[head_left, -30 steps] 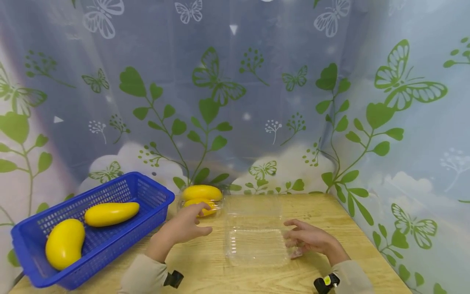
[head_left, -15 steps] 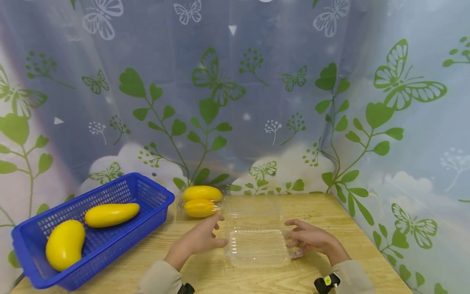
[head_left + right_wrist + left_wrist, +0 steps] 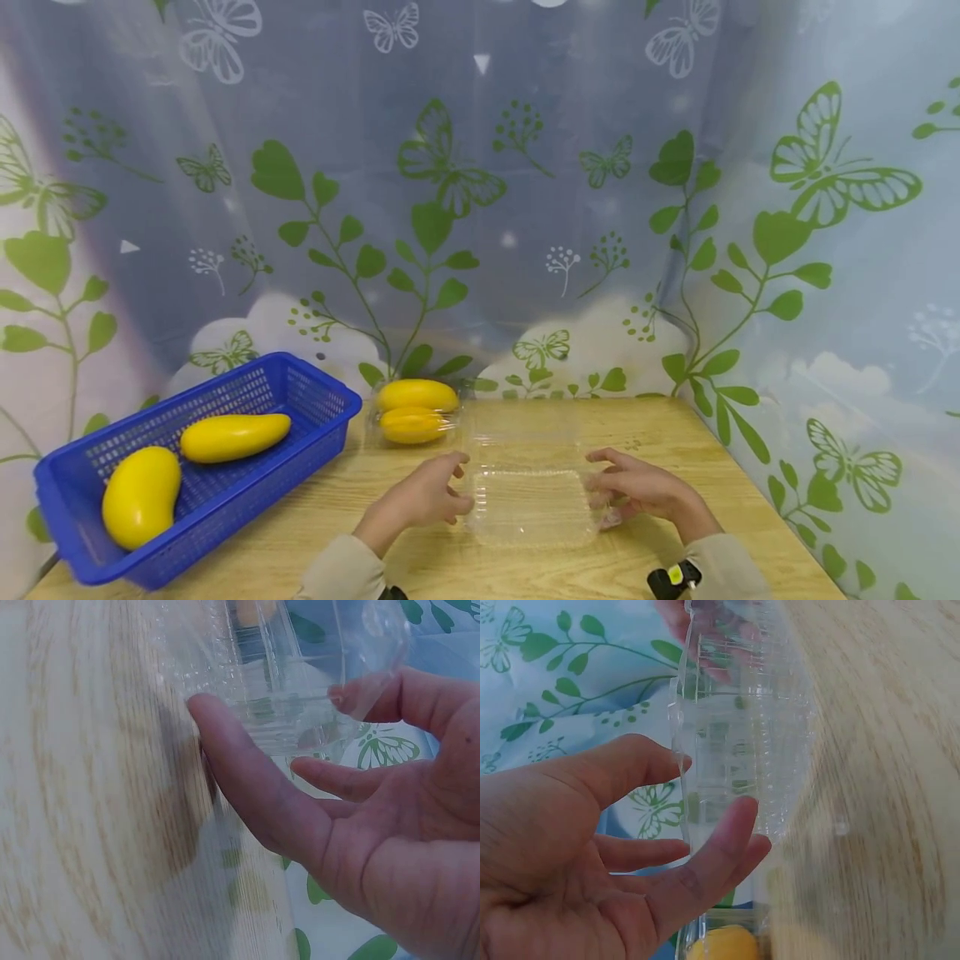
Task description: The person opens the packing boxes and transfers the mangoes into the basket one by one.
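Note:
An unfolded clear plastic clamshell box (image 3: 534, 508) lies on the wooden table, its lid spread toward the back and nothing inside. My left hand (image 3: 423, 493) is at its left side. In the left wrist view, one fingertip meets the box's rim, and other fingers (image 3: 705, 874) extend loosely along the wall. At the right side is my right hand (image 3: 648, 485), fingers slightly bent. The right wrist view shows one fingertip against the clear plastic (image 3: 281, 667) and another finger (image 3: 240, 761) low beside the wall. Neither hand plainly grips the box.
Behind and left, another clear box contains two yellow mangoes (image 3: 416, 396). A blue plastic basket (image 3: 247, 508) stands at the left with two more, a curved mango (image 3: 141, 498) and a long mango (image 3: 236, 437). A patterned curtain (image 3: 480, 208) hangs behind the table (image 3: 637, 425).
My left hand has moved right and nearer, from the mango-filled box to the left side of the unfolded box. The right hand stays in place. The view shifts slightly.

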`<action>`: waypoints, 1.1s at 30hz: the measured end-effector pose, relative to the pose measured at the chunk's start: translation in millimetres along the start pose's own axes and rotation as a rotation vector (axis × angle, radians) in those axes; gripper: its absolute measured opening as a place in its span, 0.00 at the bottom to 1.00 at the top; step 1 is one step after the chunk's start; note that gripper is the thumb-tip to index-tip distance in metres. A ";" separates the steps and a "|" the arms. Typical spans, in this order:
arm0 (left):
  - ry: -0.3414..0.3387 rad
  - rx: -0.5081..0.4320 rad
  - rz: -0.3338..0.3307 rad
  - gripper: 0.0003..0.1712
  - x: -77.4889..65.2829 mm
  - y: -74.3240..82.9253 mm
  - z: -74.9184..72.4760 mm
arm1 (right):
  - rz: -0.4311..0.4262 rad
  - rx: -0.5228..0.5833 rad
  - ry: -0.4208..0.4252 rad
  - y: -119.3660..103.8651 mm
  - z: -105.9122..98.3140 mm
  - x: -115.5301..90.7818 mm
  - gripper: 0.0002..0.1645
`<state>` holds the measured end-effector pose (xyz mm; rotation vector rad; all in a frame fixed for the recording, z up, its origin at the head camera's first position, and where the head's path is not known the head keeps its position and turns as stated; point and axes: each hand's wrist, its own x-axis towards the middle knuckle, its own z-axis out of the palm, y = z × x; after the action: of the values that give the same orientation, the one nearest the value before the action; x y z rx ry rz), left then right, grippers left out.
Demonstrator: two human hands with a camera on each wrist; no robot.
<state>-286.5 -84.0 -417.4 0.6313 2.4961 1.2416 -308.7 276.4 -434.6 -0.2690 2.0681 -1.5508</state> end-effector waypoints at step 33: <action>0.010 -0.091 0.010 0.41 17.7 4.0 25.7 | -0.026 -0.019 -0.031 4.4 -25.4 -13.6 0.47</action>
<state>-289.7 -55.6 -430.3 0.6172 2.4318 1.3563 -309.9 305.1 -429.7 -0.3262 2.0635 -1.5333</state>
